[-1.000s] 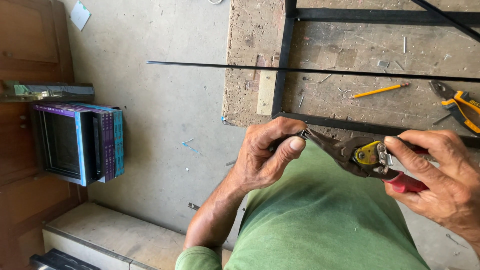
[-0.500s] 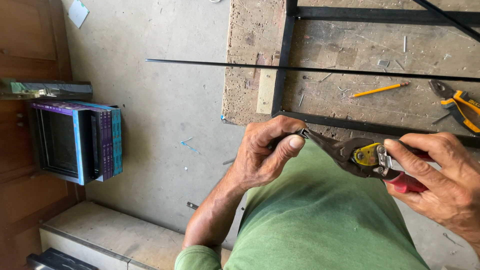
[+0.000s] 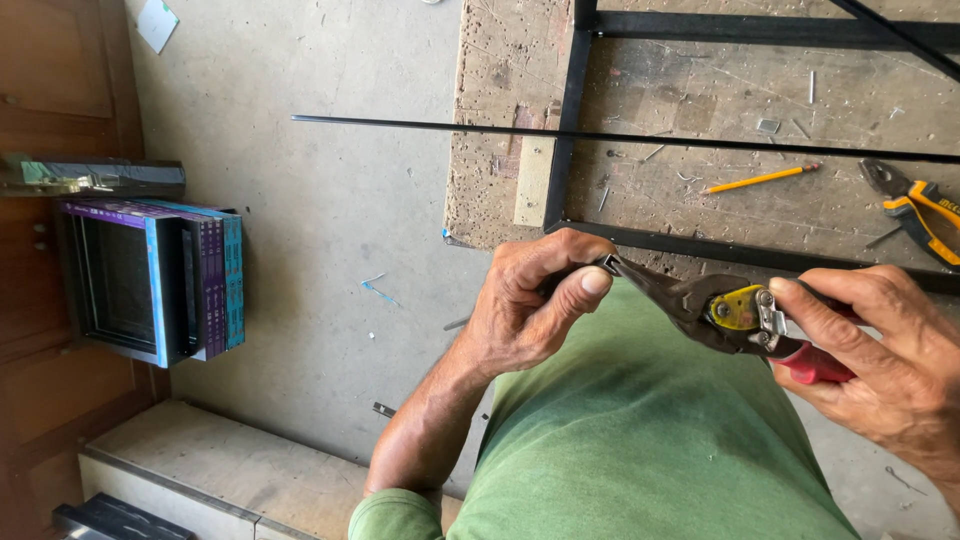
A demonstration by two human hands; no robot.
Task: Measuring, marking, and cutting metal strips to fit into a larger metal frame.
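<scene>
My left hand (image 3: 535,300) pinches a short dark metal strip (image 3: 603,264) between thumb and fingers, just below the workbench edge and above my green shirt. My right hand (image 3: 880,360) grips the red handles of metal snips (image 3: 725,308), whose dark jaws point left and close on the strip's end right at my left thumb. The snips have a yellow latch at the pivot. Most of the strip is hidden inside my left hand.
A worn wooden workbench (image 3: 500,120) carries a black metal frame (image 3: 568,120), a long thin black rod (image 3: 420,124) that juts out left over the floor, a yellow pencil (image 3: 762,179) and orange-handled pliers (image 3: 915,208). Stacked framed panels (image 3: 150,280) lean at the left, over a concrete step (image 3: 200,470).
Both hands have stayed almost still. The snips' jaws remain at the strip by my left thumb, and the view has shifted only slightly.
</scene>
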